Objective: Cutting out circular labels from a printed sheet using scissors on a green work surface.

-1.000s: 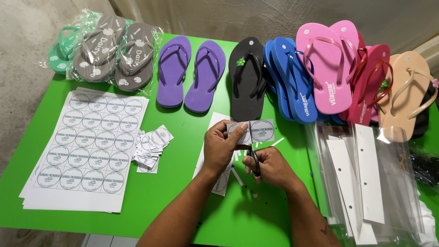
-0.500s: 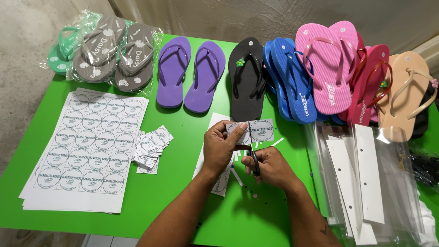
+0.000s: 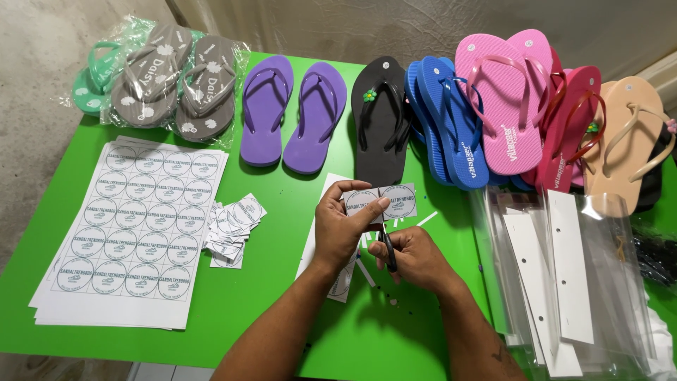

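My left hand (image 3: 343, 227) pinches a short paper strip (image 3: 388, 202) printed with two round labels, held above the green table (image 3: 233, 303). My right hand (image 3: 415, 257) grips black scissors (image 3: 387, 248), whose blades point up at the strip's lower edge. A partly cut label sheet (image 3: 325, 233) lies under my left wrist. Thin white offcuts lie on the table around both hands.
A stack of round-label sheets (image 3: 134, 229) lies at the left, with a pile of cut square labels (image 3: 233, 224) beside it. Flip-flops line the far edge: bagged grey, purple (image 3: 293, 113), black, blue, pink, red and tan. Clear bags with white card headers (image 3: 564, 275) lie at the right.
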